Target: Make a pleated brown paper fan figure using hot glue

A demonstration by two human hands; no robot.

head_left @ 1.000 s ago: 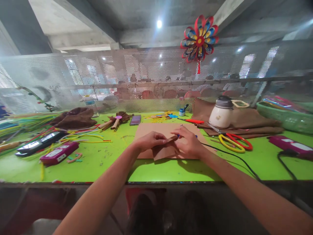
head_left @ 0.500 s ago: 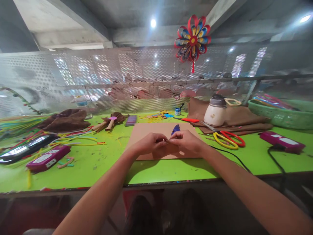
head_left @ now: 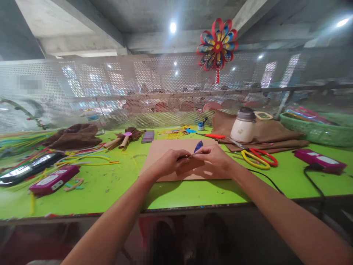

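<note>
Over a tan board (head_left: 162, 149) on the green table, both hands meet at their fingertips. My left hand (head_left: 175, 161) is closed round a small thin item, mostly hidden by the fingers. My right hand (head_left: 211, 156) pinches at the same spot, its thumb and forefinger together on something too small to name. Just behind the right fingers a dark blue piece (head_left: 198, 146) shows above the board. Shadows of both hands fall on the board.
Scissors (head_left: 255, 158), a beige bottle (head_left: 242, 127) on brown cloth (head_left: 278, 134) and a purple power strip (head_left: 320, 160) lie right. Left are another power strip (head_left: 54, 180), pipe cleaners (head_left: 96, 158) and brown fabric (head_left: 73, 137). A green basket (head_left: 317, 129) stands far right.
My fingertips have shifted slightly to the right. The left hand has turned a little, and a thin item now shows between the fingertips.
</note>
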